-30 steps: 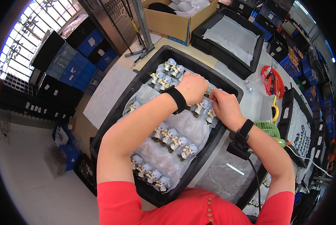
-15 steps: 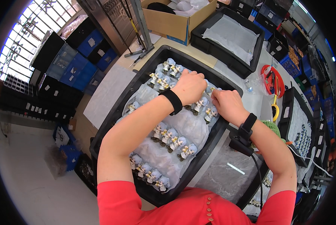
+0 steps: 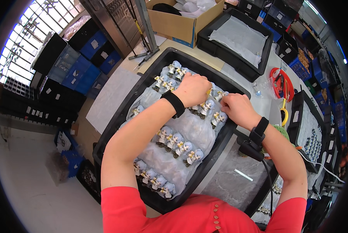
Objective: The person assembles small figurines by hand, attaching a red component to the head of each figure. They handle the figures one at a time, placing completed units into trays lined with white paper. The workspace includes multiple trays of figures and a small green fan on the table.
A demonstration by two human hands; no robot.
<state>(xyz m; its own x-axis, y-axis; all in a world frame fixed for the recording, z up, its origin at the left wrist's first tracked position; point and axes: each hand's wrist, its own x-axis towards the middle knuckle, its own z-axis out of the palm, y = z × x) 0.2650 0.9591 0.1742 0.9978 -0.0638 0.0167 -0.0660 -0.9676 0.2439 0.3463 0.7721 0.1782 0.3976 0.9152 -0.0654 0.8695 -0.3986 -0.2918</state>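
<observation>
A black tray (image 3: 197, 182) lined with crumpled white sheet holds rows of small chibi figurines (image 3: 175, 139) with pale blue hair and white outfits. Over its far rows, my left hand (image 3: 194, 91) is closed, knuckles up. Its fingertips are hidden, so I cannot make out what they grip. By the tray's right side, my right hand (image 3: 240, 110) has its fingers curled in beside a figurine (image 3: 220, 95) of the far row. Whether it pinches that figurine is not visible. Another figurine (image 3: 219, 119) lies just below my right fingers.
An open cardboard box (image 3: 174, 24) and a second black tray (image 3: 259, 70) with white sheet stand behind. To the right are a red round dish (image 3: 276, 73) of tools, yellow-handled scissors (image 3: 285, 116) and a tray of small parts (image 3: 313, 143). Bins (image 3: 75, 73) are stacked at left.
My left hand has shifted slightly left and toward me. My right hand has moved a little right and down, and more of the figurine between the hands shows.
</observation>
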